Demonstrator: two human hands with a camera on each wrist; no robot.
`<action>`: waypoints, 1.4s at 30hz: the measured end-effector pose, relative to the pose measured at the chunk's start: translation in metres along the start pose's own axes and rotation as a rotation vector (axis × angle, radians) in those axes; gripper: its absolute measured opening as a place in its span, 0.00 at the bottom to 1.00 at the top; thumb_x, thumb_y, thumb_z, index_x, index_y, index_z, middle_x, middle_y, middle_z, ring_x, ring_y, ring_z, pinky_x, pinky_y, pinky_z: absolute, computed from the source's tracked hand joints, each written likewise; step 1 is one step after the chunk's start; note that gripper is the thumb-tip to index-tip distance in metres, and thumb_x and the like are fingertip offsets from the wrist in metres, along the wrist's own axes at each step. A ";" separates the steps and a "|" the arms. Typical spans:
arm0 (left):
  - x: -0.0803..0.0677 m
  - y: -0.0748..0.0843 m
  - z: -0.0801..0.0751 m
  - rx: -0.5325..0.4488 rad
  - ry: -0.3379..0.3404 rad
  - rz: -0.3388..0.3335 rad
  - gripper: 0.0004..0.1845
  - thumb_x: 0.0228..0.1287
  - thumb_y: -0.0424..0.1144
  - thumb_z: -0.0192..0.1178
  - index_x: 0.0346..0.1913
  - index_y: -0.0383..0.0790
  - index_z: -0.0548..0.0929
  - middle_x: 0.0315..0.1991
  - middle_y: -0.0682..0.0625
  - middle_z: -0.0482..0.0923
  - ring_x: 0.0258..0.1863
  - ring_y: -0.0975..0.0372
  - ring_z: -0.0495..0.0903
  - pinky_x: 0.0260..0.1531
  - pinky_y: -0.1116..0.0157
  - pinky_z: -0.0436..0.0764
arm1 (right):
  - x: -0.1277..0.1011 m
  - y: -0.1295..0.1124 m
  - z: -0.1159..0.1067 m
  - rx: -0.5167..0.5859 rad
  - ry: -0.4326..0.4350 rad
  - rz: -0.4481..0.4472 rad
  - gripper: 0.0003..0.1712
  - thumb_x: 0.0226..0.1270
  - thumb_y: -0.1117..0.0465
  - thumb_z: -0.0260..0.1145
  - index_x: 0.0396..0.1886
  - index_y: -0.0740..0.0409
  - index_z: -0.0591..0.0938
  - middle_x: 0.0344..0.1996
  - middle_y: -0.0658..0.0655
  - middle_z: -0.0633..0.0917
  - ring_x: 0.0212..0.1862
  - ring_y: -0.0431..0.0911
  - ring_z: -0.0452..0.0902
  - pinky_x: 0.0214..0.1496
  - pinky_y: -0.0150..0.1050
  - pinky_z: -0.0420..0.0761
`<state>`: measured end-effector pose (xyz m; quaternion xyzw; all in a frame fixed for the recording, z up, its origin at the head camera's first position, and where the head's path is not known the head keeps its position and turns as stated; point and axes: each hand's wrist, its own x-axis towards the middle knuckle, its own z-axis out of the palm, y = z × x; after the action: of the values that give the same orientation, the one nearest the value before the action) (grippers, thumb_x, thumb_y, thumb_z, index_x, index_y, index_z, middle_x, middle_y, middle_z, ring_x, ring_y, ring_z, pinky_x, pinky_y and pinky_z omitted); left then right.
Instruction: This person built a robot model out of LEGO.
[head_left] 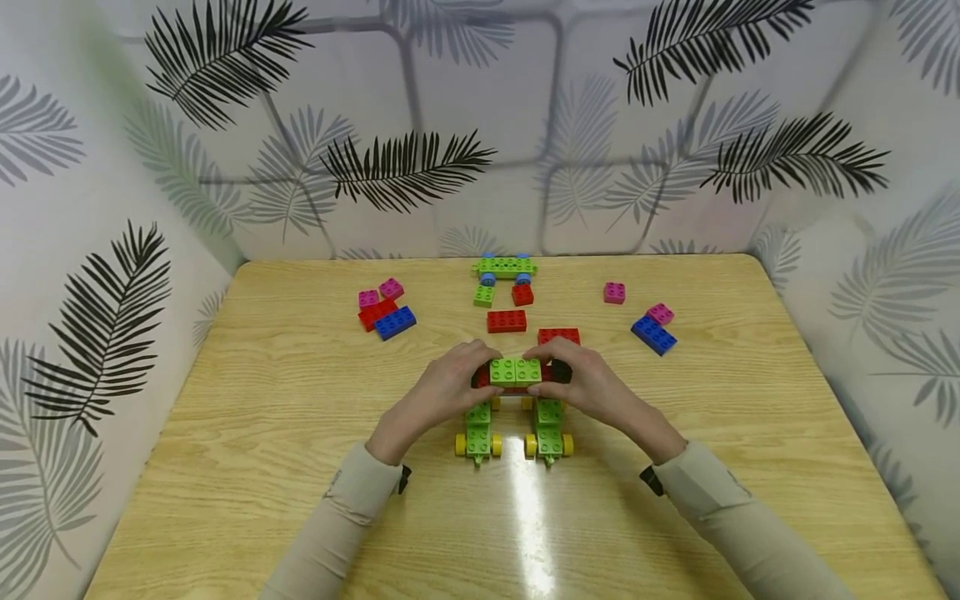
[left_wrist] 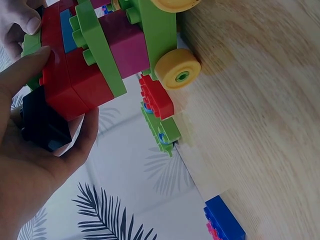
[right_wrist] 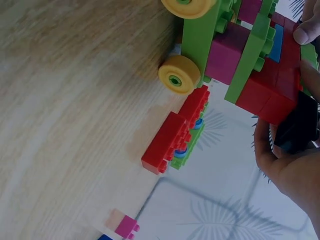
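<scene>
Tabletop: both hands' fingers (head_left: 480, 354) clamp the brick model (head_left: 516, 372) between them

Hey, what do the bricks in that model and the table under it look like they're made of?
Brick model, held by the left hand and right hand: apparently moulded plastic, with uniform bright colours, studs and a slight sheen. Table: wood or wood-look laminate, with visible grain and a glossy glare streak; which one is unclear.

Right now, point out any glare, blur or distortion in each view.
Head view: a bright glare streak runs down the wooden table, and the wide lens bows the walls. Left wrist view: the left hand is close and soft. Right wrist view: the near tabletop looks blurred; the yellow wheel is sharper.
</scene>
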<state>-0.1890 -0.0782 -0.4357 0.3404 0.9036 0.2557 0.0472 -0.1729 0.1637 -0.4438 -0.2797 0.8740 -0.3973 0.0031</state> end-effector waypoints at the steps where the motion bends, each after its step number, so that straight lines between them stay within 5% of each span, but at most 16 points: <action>1: 0.000 0.000 0.000 0.003 0.000 0.001 0.22 0.61 0.42 0.67 0.56 0.38 0.78 0.47 0.49 0.77 0.43 0.60 0.75 0.42 0.60 0.78 | 0.000 0.000 0.000 -0.004 0.005 0.006 0.24 0.56 0.60 0.74 0.53 0.55 0.80 0.45 0.52 0.81 0.43 0.45 0.75 0.47 0.46 0.77; 27: 0.003 -0.001 0.000 0.018 0.029 0.016 0.23 0.60 0.42 0.68 0.56 0.37 0.78 0.48 0.48 0.78 0.46 0.58 0.77 0.43 0.60 0.79 | -0.008 0.011 -0.001 -0.024 0.079 -0.017 0.26 0.55 0.58 0.74 0.55 0.56 0.81 0.49 0.55 0.82 0.49 0.48 0.78 0.48 0.47 0.79; 42: 0.009 -0.003 -0.002 -0.005 0.035 0.005 0.22 0.60 0.41 0.68 0.55 0.38 0.78 0.46 0.48 0.78 0.42 0.59 0.75 0.40 0.62 0.78 | 0.000 0.010 -0.002 -0.056 0.059 0.005 0.27 0.58 0.55 0.73 0.57 0.57 0.80 0.46 0.54 0.81 0.42 0.46 0.75 0.42 0.43 0.77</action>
<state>-0.1980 -0.0749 -0.4344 0.3381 0.9028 0.2640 0.0317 -0.1782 0.1700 -0.4494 -0.2658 0.8852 -0.3806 -0.0294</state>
